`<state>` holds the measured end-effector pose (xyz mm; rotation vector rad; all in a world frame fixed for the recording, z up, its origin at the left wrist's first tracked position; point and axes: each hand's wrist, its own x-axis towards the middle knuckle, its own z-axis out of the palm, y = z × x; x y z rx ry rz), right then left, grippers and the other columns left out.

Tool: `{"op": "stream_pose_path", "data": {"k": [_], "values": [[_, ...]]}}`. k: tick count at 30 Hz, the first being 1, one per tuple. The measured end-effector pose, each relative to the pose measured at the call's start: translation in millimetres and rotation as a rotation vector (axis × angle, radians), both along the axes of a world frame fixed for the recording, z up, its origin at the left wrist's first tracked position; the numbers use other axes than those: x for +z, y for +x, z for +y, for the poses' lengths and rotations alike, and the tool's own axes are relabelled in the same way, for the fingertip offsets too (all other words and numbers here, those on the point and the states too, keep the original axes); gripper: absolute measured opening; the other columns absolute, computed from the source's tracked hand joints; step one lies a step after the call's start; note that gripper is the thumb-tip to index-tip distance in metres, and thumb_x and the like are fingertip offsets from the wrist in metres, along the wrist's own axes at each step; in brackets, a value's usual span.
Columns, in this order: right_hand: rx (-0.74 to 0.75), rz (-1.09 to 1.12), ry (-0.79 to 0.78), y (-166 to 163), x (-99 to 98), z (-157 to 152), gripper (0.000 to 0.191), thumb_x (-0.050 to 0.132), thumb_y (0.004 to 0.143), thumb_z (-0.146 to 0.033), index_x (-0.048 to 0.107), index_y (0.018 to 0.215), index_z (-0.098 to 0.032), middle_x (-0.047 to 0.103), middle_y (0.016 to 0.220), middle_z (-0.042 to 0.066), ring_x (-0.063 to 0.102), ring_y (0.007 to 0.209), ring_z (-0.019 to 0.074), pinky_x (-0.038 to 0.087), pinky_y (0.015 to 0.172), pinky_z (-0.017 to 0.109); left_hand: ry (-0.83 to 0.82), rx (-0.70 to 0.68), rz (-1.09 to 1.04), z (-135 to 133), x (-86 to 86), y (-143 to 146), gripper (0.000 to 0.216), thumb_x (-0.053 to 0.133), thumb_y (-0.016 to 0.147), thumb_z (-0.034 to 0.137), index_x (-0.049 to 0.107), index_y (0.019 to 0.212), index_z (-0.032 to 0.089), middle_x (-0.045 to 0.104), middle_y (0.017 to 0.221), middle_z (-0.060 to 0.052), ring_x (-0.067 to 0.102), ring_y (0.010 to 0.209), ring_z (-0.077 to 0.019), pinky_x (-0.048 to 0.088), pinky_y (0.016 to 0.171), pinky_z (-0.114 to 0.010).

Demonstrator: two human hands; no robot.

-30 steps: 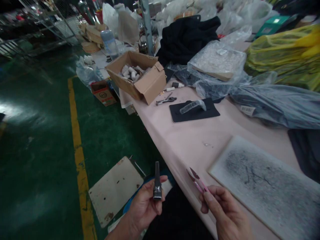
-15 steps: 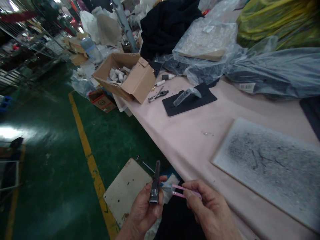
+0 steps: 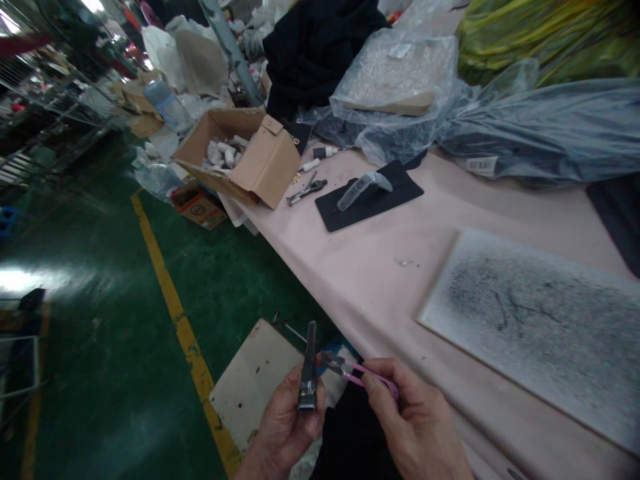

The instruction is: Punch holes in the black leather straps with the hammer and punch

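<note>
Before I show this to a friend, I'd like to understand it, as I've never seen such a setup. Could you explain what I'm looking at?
There is no machine here: a person is working with two bare hands. The camera sits on their head and looks forward and down, so the hands appear at the bottom.

The left hand holds a narrow dark piece upright. The right hand holds pink-handled snips, blades toward that piece; whether they touch it, I cannot tell.

On the pinkish table lie a pale, dark-speckled board, a flat black piece with a clear curved strip on it, and plastic-wrapped bundles. An open cardboard box holds small whitish items.
</note>
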<state>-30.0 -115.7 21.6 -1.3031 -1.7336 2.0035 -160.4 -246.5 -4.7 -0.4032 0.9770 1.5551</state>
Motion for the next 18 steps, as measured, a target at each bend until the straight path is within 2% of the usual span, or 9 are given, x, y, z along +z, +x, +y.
{"op": "stream_pose_path", "data": {"k": [2,5,12,18], "values": [[-0.054,-0.005,0.032,2,2.5,-1,0.034,0.054,0.086,-0.051,0.065,0.080,-0.019,0.041,0.057,-0.004,0.034,0.053,0.0114,0.029,0.049,0.023,0.005,0.007,-0.006,-1,-1.3,-1,0.038,0.078,0.076,0.031,0.071,0.108,0.013,0.058,0.053,0.002,0.043,0.035,-0.0019,0.034,0.036,-0.011],[-0.078,-0.009,-0.027,4,4.3,-2,0.036,0.054,0.085,-0.052,0.065,0.079,-0.018,0.037,0.056,-0.005,0.031,0.053,0.0111,0.025,0.048,0.024,0.007,0.006,0.004,-2,-2.5,-2,0.042,0.076,0.077,0.030,0.069,0.114,0.012,0.057,0.052,0.003,0.039,0.033,-0.0009,0.034,0.035,-0.011],[0.038,0.057,-0.187,-1,-1.2,-7,0.041,0.051,0.086,-0.055,0.065,0.081,-0.017,0.036,0.057,-0.005,0.029,0.053,0.0106,0.023,0.048,0.024,-0.022,0.004,0.044,-1,2.0,-1,0.039,0.076,0.077,0.028,0.070,0.111,0.011,0.055,0.050,0.004,0.036,0.032,-0.0004,0.033,0.035,-0.010],[-0.006,0.038,-0.226,-8,-8.1,-12,0.038,0.053,0.084,-0.053,0.063,0.078,-0.017,0.038,0.052,-0.006,0.031,0.048,0.0097,0.024,0.044,0.022,-0.032,0.006,0.055,-2,2.6,-3,0.039,0.075,0.078,0.029,0.068,0.113,0.011,0.056,0.051,0.004,0.040,0.031,-0.0007,0.035,0.035,-0.010]]}}
